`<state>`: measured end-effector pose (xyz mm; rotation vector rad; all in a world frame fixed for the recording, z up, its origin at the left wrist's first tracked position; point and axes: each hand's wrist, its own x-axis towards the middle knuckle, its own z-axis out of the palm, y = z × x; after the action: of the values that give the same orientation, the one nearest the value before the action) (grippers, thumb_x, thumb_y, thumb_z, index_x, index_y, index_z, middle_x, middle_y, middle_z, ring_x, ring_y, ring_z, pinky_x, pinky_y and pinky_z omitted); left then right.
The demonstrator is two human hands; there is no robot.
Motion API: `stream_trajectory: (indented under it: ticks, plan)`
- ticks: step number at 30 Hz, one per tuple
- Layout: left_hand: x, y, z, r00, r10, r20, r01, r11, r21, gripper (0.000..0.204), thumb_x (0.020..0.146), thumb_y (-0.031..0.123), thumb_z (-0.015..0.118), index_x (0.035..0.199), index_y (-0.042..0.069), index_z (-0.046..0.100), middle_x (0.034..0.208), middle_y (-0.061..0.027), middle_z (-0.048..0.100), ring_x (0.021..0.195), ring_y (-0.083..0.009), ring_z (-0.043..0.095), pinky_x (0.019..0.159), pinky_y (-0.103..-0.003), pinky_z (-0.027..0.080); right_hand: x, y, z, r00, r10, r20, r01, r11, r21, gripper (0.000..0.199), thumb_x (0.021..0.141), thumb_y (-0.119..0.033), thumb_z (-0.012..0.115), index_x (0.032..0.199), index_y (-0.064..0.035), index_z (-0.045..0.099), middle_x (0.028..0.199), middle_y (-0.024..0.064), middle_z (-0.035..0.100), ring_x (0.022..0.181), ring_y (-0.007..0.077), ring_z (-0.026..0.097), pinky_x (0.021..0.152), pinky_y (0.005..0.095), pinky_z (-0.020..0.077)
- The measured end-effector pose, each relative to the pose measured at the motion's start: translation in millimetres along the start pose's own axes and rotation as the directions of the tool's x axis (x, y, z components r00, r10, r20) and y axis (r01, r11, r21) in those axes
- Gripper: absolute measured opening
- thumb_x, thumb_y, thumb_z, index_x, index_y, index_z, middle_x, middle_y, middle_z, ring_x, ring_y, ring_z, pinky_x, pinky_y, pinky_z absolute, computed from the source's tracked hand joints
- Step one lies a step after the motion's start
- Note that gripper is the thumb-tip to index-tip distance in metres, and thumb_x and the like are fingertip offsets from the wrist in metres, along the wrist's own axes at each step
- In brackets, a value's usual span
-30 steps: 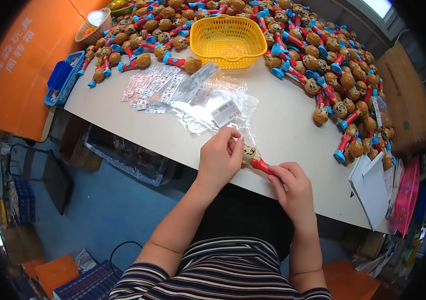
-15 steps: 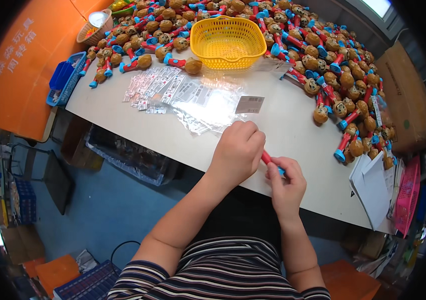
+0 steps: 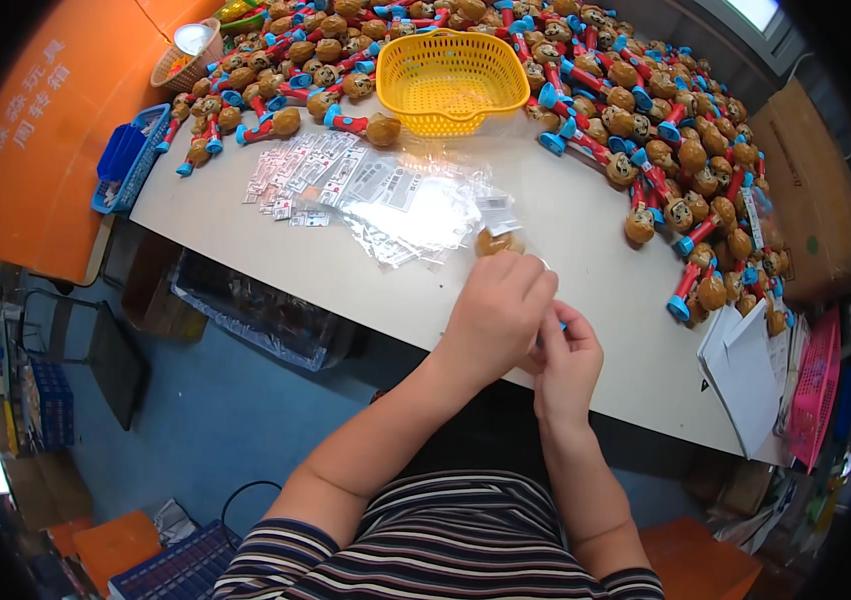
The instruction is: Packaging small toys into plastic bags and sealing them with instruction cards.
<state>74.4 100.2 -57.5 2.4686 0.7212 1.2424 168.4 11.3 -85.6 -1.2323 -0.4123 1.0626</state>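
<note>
Pale surface point(image 3: 636, 355) is bordered along its far side by a heap of toys point(image 3: 692, 156). Brown-headed toy point(image 3: 494, 243) is held over the near edge, head directed away and slightly left, long axis slanting back toward the right hand point(image 3: 571, 368), pinched at the blue end. Middle is hidden by the left hand point(image 3: 502, 305), closed around it. Labelled clear bag point(image 3: 497, 213) is seen at the head; yellow basket point(image 3: 451, 112) is positioned beyond.
</note>
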Motion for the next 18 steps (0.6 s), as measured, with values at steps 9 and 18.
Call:
stream_trajectory:
  ticks: [9, 18]
  plan:
    - [-20.3, -8.0, -1.3, 0.973, -0.213, -0.094, 0.208, 0.976, -0.066, 0.014, 0.077, 0.002, 0.072, 0.088, 0.003, 0.062, 0.083, -0.0111, 0.061, 0.079, -0.032, 0.058, 0.071, -0.04, 0.047, -1.2, -17.2, -8.4, 0.963, 0.208, 0.168, -0.234, 0.96, 0.152, 0.032, 0.095, -0.006, 0.062, 0.125, 0.0037, 0.053, 0.116, 0.0151, 0.059, 0.098, 0.0216, 0.068, 0.083, 0.026, 0.0593]
    - [-29.2, 0.8, -1.9, 0.955, -0.295, -0.042, 0.292, 0.953, -0.078, 0.011, 0.079, 0.003, 0.07, 0.087, 0.003, 0.063, 0.081, -0.0117, 0.061, 0.076, -0.0314, 0.058, 0.07, -0.04, 0.047, -17.1, 1.6, -23.2, 0.793, -0.536, 0.289, 0.539, 0.397, -0.743, 0.028, 0.084, -0.001, 0.074, 0.11, 0.0003, 0.063, 0.109, 0.0163, 0.061, 0.081, 0.0229, 0.066, 0.066, 0.0284, 0.0556]
